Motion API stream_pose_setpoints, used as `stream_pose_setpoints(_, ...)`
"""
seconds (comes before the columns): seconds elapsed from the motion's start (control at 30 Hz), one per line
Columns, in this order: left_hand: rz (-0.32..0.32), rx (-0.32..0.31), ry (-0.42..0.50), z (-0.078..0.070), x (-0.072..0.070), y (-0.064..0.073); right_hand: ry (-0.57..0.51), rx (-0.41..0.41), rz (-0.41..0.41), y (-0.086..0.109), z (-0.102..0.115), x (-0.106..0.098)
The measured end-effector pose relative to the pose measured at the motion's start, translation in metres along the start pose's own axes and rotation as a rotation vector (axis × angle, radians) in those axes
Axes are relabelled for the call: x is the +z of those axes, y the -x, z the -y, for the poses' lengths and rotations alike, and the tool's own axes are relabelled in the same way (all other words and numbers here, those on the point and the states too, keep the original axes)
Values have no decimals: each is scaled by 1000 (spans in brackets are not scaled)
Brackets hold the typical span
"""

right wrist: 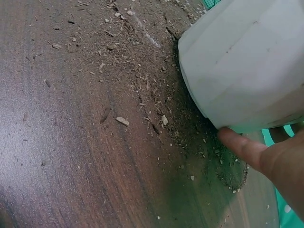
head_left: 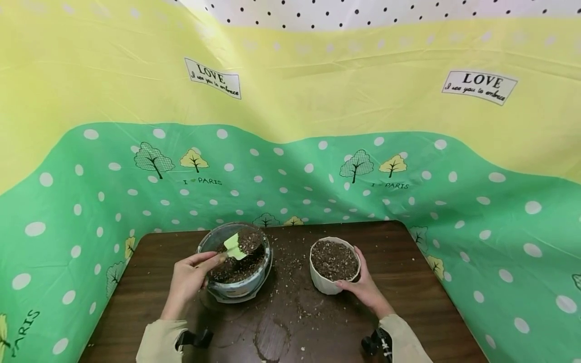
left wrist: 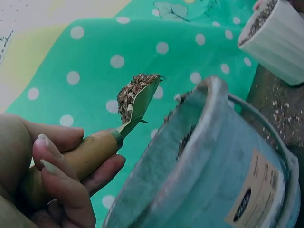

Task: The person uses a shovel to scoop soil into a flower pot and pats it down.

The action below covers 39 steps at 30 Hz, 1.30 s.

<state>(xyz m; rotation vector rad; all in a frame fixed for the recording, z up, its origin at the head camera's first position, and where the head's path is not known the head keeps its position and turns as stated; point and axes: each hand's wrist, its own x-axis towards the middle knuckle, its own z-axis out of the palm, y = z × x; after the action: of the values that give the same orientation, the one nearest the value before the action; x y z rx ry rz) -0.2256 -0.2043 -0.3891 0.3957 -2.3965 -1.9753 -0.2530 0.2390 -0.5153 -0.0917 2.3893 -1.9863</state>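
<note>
From my head, my left hand (head_left: 188,277) grips the scoop (head_left: 234,247), loaded with soil (head_left: 249,240), over the bucket (head_left: 240,289); my right hand (head_left: 366,288) wraps round the pot (head_left: 324,284), on or just above the table (head_left: 363,330) and filled nearly to its rim. At my left wrist, the blade (left wrist: 144,100) is heaped: I judge this load remains to empty. At my right wrist, a fingertip (right wrist: 228,135) touches the pot near spilled crumbs (right wrist: 142,90); filling seems almost done.

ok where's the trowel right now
In the head view, the trowel is left of centre, held by the left hand above the bucket, left of the white pot.
</note>
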Motion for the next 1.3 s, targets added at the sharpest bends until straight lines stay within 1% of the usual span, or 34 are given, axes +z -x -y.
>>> stream_pose_setpoints(0.17,29,14,36,-8,14,2,37,-24,-1,2,2,-2)
stream_pose_setpoints(0.3,44,30,72,-13,28,3,48,-52,-2,4,4,-2)
stream_pose_setpoints(0.43,69,53,116,-16,45,4,45,-55,-7,5,4,-2)
stream_pose_setpoints(0.67,98,48,169,-12,78,9,-6,-61,18,4,3,0)
stream_pose_setpoints(0.83,148,70,209,-8,104,14,-10,-62,14,4,2,-1)
stream_pose_setpoints(0.87,157,79,211,-11,108,19,-11,-56,15,4,2,0)
stream_pose_setpoints(0.97,166,104,212,-7,124,23,-10,-44,20,4,4,0)
stream_pose_setpoints(1.07,177,127,182,-2,139,26,-13,-47,18,5,5,0)
stream_pose_setpoints(1.1,179,125,175,5,145,24,-15,-51,19,5,6,0)
stream_pose_setpoints(1.3,208,103,155,17,166,25,-30,-59,20,5,4,0)
